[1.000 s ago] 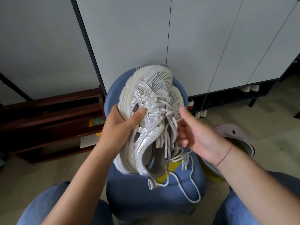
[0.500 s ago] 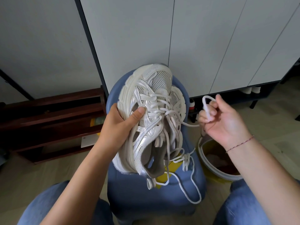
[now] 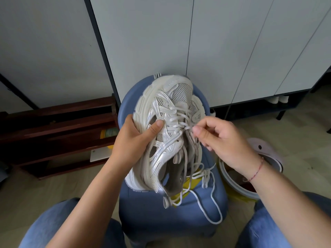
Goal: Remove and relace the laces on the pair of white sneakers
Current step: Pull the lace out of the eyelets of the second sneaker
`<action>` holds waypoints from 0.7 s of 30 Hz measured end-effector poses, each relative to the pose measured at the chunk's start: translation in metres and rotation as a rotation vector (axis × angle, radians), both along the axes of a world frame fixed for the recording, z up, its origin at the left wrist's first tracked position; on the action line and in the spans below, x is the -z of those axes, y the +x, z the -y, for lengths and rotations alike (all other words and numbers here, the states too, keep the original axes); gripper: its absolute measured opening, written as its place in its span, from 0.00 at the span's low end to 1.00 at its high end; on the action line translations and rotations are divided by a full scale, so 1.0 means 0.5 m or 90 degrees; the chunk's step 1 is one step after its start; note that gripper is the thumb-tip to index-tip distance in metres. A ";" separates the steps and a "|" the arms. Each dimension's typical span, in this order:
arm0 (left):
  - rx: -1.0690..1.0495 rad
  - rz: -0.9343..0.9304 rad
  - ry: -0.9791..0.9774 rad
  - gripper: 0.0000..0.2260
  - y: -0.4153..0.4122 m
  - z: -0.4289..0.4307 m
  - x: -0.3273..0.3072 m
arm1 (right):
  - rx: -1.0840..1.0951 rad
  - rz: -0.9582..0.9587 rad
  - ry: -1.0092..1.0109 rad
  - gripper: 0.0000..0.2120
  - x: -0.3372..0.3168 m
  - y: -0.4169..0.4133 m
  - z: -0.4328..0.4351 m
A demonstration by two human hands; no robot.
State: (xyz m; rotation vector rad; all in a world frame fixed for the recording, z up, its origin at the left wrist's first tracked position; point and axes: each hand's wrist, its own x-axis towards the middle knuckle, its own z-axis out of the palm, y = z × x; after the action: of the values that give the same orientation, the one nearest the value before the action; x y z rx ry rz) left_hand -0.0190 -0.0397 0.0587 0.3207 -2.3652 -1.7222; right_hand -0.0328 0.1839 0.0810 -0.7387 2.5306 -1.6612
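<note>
**Position.** The white sneaker (image 3: 172, 104) is held in the air above a blue stool (image 3: 161, 221), with the toe pointed away from the person. It is gripped by the left hand (image 3: 132, 140): the thumb is pressed on the upper and the rest of the hand is wrapped round the sole edge. A crossing of the lace (image 3: 206, 176) about midway up the eyelet rows appears to be pinched by the fingers (image 3: 198, 130) of the right hand (image 3: 225, 142). The lower rows are slack, and the loose ends hang down to the stool seat.

**Risks.**
- The slack ends are bunched below the heel. If a crossing is pulled hard, a snag or knot is judged likely.
- The sneaker is steadied by one hand only, so a sharp tug could twist it out of that grip.
- An open bucket (image 3: 231, 187) stands just beside the stool. A freed lace could be dropped or swung into it.
- If a row is drawn out of order, the lace could bind in the eyelets.
</note>
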 end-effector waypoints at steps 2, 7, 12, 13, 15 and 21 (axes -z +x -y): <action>0.011 0.010 -0.032 0.36 0.001 -0.007 -0.004 | 0.009 -0.112 -0.015 0.03 0.004 0.004 0.011; 0.047 0.020 -0.107 0.31 0.012 -0.021 -0.018 | 0.019 -0.272 0.095 0.06 0.019 -0.003 0.011; 0.068 0.046 -0.128 0.30 0.013 -0.020 -0.015 | -0.006 -0.306 0.160 0.07 0.018 -0.006 0.012; 0.070 0.048 -0.131 0.30 0.013 -0.021 -0.015 | 0.001 -0.323 0.181 0.07 0.018 -0.005 0.013; 0.066 0.050 -0.136 0.30 0.014 -0.024 -0.014 | 0.022 -0.383 0.232 0.06 0.018 -0.005 0.017; 0.065 0.066 -0.189 0.29 0.012 -0.027 -0.014 | 0.007 -0.471 0.331 0.10 0.021 0.004 0.021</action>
State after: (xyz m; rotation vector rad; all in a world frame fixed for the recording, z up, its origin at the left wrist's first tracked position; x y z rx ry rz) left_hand -0.0131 -0.0265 0.0655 0.2492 -2.7075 -1.3941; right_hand -0.0308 0.1733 0.0706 -1.4601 3.2030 -0.7024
